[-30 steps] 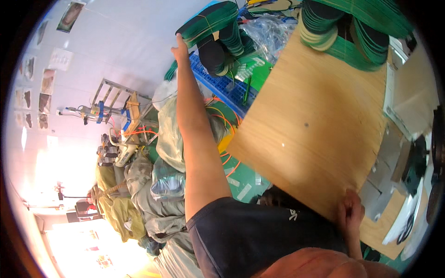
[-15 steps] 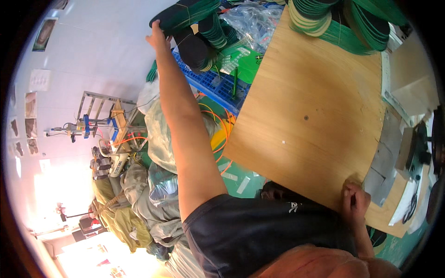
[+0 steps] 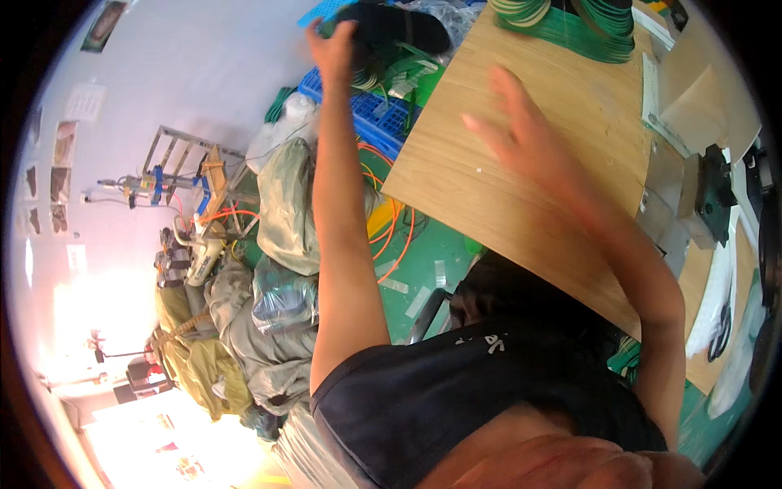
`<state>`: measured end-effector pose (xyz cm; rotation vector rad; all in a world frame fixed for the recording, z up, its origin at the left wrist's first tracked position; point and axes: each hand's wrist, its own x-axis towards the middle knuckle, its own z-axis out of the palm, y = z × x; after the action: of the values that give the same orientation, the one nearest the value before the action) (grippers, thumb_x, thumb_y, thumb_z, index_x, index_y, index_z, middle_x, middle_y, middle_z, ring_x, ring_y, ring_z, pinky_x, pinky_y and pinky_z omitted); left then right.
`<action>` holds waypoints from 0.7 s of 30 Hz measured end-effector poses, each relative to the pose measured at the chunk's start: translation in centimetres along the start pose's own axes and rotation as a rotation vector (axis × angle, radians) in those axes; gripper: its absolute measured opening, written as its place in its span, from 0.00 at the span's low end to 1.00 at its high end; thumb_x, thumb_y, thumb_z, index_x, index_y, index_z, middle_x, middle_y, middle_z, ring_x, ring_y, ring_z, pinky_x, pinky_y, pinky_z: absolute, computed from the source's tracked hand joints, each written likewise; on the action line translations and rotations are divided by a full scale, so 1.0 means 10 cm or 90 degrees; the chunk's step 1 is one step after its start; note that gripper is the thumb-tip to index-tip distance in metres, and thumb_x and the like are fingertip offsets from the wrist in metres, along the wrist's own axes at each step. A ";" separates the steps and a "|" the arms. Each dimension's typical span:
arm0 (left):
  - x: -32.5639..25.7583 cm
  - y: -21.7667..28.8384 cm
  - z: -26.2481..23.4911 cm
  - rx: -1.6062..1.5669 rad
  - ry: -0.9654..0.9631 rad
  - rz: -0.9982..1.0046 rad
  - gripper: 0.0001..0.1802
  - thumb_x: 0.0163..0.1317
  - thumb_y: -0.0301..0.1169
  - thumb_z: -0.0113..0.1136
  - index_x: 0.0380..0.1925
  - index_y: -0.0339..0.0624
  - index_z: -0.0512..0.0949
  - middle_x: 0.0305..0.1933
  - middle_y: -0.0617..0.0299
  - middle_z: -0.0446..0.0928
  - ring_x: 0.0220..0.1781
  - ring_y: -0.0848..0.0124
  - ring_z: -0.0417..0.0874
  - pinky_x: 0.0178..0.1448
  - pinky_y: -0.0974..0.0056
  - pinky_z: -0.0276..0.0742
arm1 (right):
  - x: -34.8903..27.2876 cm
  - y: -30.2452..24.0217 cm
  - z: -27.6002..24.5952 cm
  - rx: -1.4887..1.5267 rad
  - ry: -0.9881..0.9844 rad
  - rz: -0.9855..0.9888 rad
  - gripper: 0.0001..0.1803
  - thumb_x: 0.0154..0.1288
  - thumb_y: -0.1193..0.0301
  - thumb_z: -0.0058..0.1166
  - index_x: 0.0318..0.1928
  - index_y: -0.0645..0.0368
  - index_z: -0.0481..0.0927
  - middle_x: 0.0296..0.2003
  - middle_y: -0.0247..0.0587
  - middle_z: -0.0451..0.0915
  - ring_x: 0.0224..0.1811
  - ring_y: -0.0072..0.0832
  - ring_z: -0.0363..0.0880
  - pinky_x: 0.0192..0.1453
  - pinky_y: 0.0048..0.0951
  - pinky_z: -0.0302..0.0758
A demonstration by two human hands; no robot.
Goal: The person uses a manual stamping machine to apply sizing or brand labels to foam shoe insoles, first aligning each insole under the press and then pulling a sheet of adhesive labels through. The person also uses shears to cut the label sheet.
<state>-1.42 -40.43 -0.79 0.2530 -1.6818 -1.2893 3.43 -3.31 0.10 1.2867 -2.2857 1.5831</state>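
My left hand (image 3: 332, 53) reaches far out at the top and grips the left end of a bundle of insoles (image 3: 399, 28), its flat black face turned up and a band around it. Beneath and behind that bundle, more insole stacks with green edges are partly hidden. My right hand (image 3: 521, 134), smeared by motion, hovers over the wooden tabletop (image 3: 521, 212) with its fingers apart and nothing in them. Green-edged insole stacks (image 3: 562, 33) stand at the table's far end.
A blue plastic crate (image 3: 379, 118) stands left of the table, with clear plastic wrap (image 3: 448, 16) behind it. Orange hoses (image 3: 399, 253) lie on the green floor. Full sacks (image 3: 285, 212) crowd the left side. A dark metal device (image 3: 713, 196) is at the right.
My right hand has come up from the table's near right edge to above its middle. The bundle at my left hand has turned, showing more of its black face. The whole view has shifted.
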 end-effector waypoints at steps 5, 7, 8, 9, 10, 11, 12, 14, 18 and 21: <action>-0.61 -0.20 0.57 0.072 -0.212 -0.117 0.48 0.41 0.49 0.71 0.57 0.27 0.65 0.35 0.59 0.73 0.39 0.67 0.76 0.43 0.64 0.73 | 1.40 0.59 0.67 -0.293 -0.068 -0.028 0.55 0.47 0.55 0.67 0.65 0.74 0.50 0.58 0.70 0.64 0.62 0.55 0.64 0.65 0.44 0.64; -0.53 -0.37 0.50 0.077 -0.239 -0.154 0.49 0.44 0.53 0.71 0.56 0.25 0.67 0.37 0.58 0.75 0.42 0.67 0.76 0.43 0.63 0.73 | 1.51 0.82 0.92 -0.376 -0.048 -0.034 0.55 0.43 0.57 0.70 0.64 0.72 0.53 0.55 0.68 0.67 0.61 0.56 0.66 0.64 0.44 0.66; -0.51 -0.32 0.52 0.081 -0.391 -0.227 0.48 0.48 0.53 0.69 0.57 0.23 0.66 0.47 0.54 0.75 0.46 0.68 0.75 0.47 0.63 0.72 | 1.51 0.96 0.87 -0.389 -0.070 -0.005 0.53 0.42 0.58 0.70 0.63 0.72 0.54 0.54 0.67 0.68 0.60 0.55 0.66 0.62 0.45 0.66; -0.56 -0.37 0.47 0.014 -0.377 -0.236 0.45 0.50 0.51 0.68 0.57 0.24 0.66 0.49 0.53 0.74 0.48 0.68 0.75 0.50 0.63 0.72 | 1.55 1.00 0.82 -0.386 -0.090 0.013 0.52 0.41 0.58 0.71 0.62 0.71 0.56 0.53 0.66 0.69 0.59 0.55 0.67 0.61 0.46 0.67; -0.62 -0.42 0.45 -0.054 -0.362 -0.243 0.42 0.51 0.49 0.67 0.57 0.26 0.67 0.52 0.52 0.73 0.51 0.68 0.74 0.52 0.63 0.71 | 1.58 1.03 0.80 -0.385 -0.109 0.032 0.51 0.41 0.59 0.71 0.61 0.70 0.57 0.52 0.64 0.70 0.58 0.55 0.67 0.60 0.46 0.68; -0.63 -0.47 0.46 -0.122 -0.352 -0.244 0.40 0.53 0.47 0.66 0.57 0.27 0.68 0.55 0.52 0.73 0.53 0.68 0.74 0.55 0.63 0.71 | 1.59 1.10 0.79 -0.387 -0.101 0.023 0.50 0.40 0.60 0.72 0.60 0.69 0.58 0.51 0.63 0.70 0.58 0.54 0.67 0.59 0.47 0.68; -0.67 -0.51 0.46 -0.137 -0.392 -0.233 0.40 0.51 0.41 0.66 0.60 0.32 0.63 0.58 0.53 0.70 0.57 0.67 0.71 0.58 0.62 0.68 | 1.58 1.18 0.77 -0.391 -0.093 0.014 0.50 0.39 0.60 0.72 0.60 0.68 0.59 0.51 0.61 0.71 0.57 0.54 0.68 0.58 0.47 0.69; -0.77 -0.63 0.46 -0.167 -0.475 -0.204 0.46 0.48 0.29 0.67 0.67 0.40 0.54 0.63 0.54 0.65 0.65 0.64 0.65 0.65 0.60 0.63 | 1.54 1.28 0.80 -0.412 -0.067 -0.018 0.49 0.39 0.61 0.72 0.60 0.64 0.60 0.52 0.55 0.71 0.57 0.52 0.68 0.56 0.47 0.69; -0.93 -0.84 0.50 -0.098 -0.438 -0.050 0.48 0.50 0.21 0.69 0.67 0.44 0.50 0.60 0.56 0.68 0.63 0.64 0.68 0.62 0.58 0.69 | 1.53 1.18 0.92 -0.398 -0.123 -0.016 0.44 0.44 0.63 0.70 0.61 0.59 0.61 0.54 0.50 0.70 0.58 0.47 0.69 0.56 0.49 0.66; -0.81 -0.79 0.57 -0.113 -0.403 -0.039 0.43 0.50 0.23 0.70 0.63 0.42 0.56 0.54 0.57 0.73 0.55 0.66 0.75 0.55 0.60 0.75 | 1.64 1.21 0.95 -0.332 -0.079 -0.074 0.41 0.44 0.62 0.71 0.57 0.61 0.64 0.57 0.55 0.67 0.57 0.49 0.70 0.64 0.48 0.60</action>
<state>-4.61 -34.83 -11.66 -0.2403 -2.0676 -1.6672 -11.62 -19.18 -5.14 1.3620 -2.4092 0.8059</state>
